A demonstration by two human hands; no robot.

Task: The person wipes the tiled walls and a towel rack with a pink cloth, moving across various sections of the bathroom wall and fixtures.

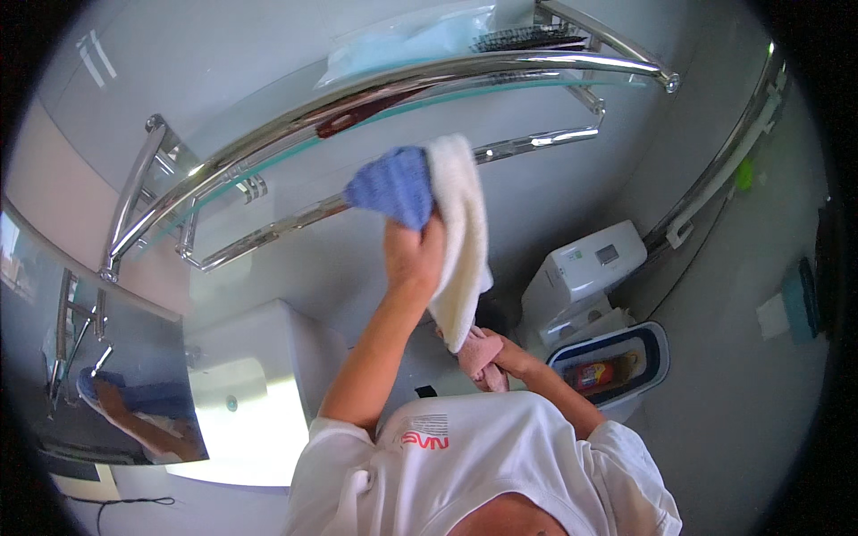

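My left hand (415,256) is raised in front of the chrome towel bar (299,217), its fingers closed on a blue towel (393,185). A long cream-white towel (460,214) runs beside the blue one, crosses in front of the bar and hangs down past my wrist. Whether that white towel is pinched in the hand or lies on the bar, I cannot tell. Lower down, close to my chest, my right hand (509,355) is closed around a bunched pink cloth (480,354). The white towel's lower end reaches down to the pink cloth.
Above the bar, a glass shelf with a curved chrome rail (384,83) carries a pale blue plastic packet (402,45) and a dark brush (527,38). A white sink (268,348) and mirror (134,384) stand left. At right are a white dispenser-like box (597,259) and a bucket (663,353).
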